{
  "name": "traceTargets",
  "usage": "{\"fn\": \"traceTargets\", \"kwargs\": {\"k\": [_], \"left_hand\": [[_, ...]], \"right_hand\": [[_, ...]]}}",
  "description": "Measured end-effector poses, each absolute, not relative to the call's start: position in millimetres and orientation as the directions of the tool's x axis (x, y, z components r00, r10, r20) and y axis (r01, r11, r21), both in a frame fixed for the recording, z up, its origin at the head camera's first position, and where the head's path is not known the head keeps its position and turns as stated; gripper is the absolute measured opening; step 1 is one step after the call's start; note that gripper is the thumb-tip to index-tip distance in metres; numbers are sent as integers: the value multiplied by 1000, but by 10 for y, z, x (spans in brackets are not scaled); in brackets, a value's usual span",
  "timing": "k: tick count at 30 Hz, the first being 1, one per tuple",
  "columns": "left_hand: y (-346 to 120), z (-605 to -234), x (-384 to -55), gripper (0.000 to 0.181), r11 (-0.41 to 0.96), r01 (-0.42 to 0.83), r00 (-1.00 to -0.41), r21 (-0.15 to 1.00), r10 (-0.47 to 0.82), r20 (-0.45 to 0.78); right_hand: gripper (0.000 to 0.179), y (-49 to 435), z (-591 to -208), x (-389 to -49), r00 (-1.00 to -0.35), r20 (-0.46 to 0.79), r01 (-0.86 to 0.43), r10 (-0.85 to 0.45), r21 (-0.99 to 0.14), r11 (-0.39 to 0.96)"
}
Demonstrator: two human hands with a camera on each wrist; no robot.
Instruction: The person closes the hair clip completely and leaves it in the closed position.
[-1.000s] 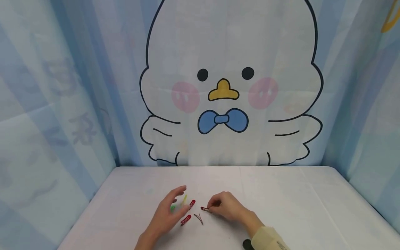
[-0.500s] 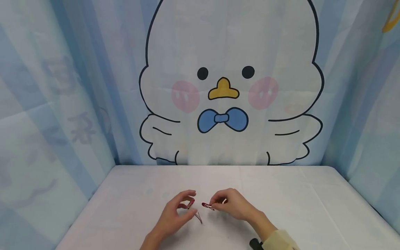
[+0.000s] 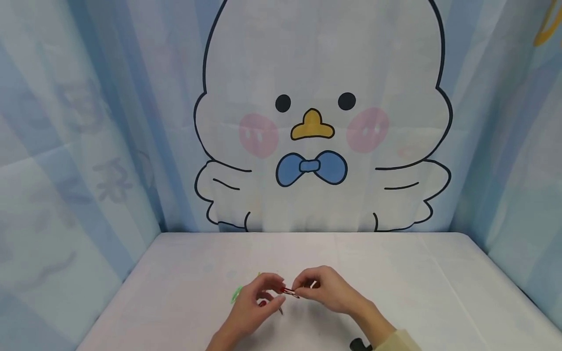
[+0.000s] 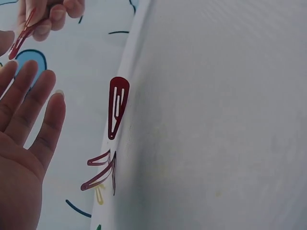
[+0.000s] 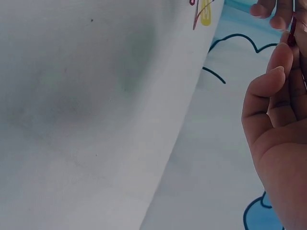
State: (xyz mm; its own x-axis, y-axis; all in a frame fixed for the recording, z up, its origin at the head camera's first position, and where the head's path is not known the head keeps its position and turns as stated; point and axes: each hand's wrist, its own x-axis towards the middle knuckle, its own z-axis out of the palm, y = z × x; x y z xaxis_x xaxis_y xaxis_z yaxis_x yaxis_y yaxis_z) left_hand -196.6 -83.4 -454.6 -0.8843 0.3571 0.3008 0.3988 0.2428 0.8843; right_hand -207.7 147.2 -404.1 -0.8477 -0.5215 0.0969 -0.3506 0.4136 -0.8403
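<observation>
In the head view my right hand [image 3: 327, 287] pinches a red snap hair clip [image 3: 290, 292] between thumb and fingers, just above the table. The clip's free end points at my left hand [image 3: 250, 307], whose thumb and index finger stand apart around it. Seen from the left wrist, the clip [image 4: 19, 43] is sprung apart, its two strips spread; the left fingers are nearly straight, close to its tip. Whether they touch it I cannot tell. Another red hair clip [image 4: 118, 82] lies on the table, with a spread reddish clip [image 4: 96, 181] beyond it.
A green hair clip [image 3: 235, 294] lies left of the left hand, partly covered. One yellow clip [image 5: 206, 22] is by the spread one. The white table [image 3: 395, 273] ends at a printed curtain [image 3: 395, 204]. A black object [image 3: 359, 344] shows beside the right wrist.
My left hand has moved right, toward the hair clip in the right hand, and now meets its free end. The right hand has kept its pinch, after a slight shift to the right.
</observation>
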Motion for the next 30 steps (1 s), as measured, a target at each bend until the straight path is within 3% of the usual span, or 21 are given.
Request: {"fn": "traceTargets", "kwargs": {"k": [4, 30], "left_hand": [[-809, -4524, -1952, 24, 232, 369, -896, 900, 345, 279], [-702, -4488, -1895, 18, 41, 269, -924, 962, 291, 246]], "right_hand": [[4, 1465, -4021, -2048, -842, 110, -365, -528, -838, 407], [6, 1451, -4055, -1959, -843, 150, -359, -517, -871, 334]]}}
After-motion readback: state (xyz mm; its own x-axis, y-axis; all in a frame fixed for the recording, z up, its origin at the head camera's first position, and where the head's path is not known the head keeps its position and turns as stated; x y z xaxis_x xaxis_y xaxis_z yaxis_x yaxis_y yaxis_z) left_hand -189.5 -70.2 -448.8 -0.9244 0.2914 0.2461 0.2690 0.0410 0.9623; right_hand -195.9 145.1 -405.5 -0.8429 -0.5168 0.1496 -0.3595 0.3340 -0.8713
